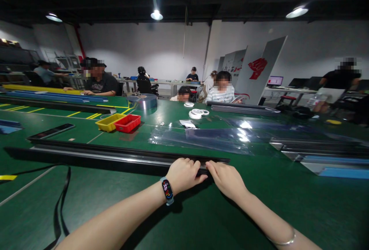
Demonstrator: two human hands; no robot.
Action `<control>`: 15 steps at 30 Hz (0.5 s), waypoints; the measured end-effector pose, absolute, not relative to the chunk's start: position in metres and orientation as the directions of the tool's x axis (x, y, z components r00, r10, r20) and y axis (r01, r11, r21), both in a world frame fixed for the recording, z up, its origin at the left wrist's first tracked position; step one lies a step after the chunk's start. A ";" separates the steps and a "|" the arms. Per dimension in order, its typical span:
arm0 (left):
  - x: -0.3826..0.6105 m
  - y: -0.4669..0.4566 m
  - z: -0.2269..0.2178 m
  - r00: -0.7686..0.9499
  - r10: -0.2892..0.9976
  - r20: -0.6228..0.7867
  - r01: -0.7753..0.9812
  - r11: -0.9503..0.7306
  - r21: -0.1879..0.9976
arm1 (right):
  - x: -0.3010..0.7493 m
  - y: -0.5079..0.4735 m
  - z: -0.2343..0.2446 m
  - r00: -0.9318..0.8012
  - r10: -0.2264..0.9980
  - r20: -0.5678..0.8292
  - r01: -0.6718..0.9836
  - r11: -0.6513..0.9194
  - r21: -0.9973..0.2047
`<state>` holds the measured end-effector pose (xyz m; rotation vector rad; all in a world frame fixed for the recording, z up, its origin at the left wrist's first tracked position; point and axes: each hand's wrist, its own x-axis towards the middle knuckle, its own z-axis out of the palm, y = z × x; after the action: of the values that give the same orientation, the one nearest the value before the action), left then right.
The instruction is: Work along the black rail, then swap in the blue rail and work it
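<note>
The left forearm (115,219) and right forearm (266,213) are stretched forward from the lower edge, angled inward so the hands are brought close together. The left hand (183,174) is held knuckles up, fingers curled, thumb pointed right; the right hand (227,177) is turned inward, its fingers partly hidden.

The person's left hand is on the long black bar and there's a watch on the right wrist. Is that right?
Not quite: the watch is on the left wrist, as the head view shows. The left hand is indeed on the long black bar.
</note>
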<state>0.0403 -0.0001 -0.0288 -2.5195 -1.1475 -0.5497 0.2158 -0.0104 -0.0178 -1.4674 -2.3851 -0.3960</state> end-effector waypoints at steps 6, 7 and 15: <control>0.041 -0.001 -0.027 0.605 0.643 0.470 0.764 -0.634 -0.116 | 0.213 -0.014 -0.014 -0.406 0.834 0.373 0.903 0.429 0.024; 0.041 -0.001 -0.026 0.610 0.640 0.467 0.760 -0.640 -0.115 | 0.213 -0.014 -0.013 -0.412 0.833 0.370 0.901 0.434 0.027; 0.039 -0.001 -0.022 0.633 0.650 0.421 0.747 -0.656 -0.112 | 0.212 -0.013 -0.011 -0.350 0.862 0.366 0.921 0.388 -0.033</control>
<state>0.0391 -0.0012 -0.0218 -2.5810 -1.1300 -0.5046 0.2124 -0.0127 -0.0113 -1.5563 -2.3278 -0.2556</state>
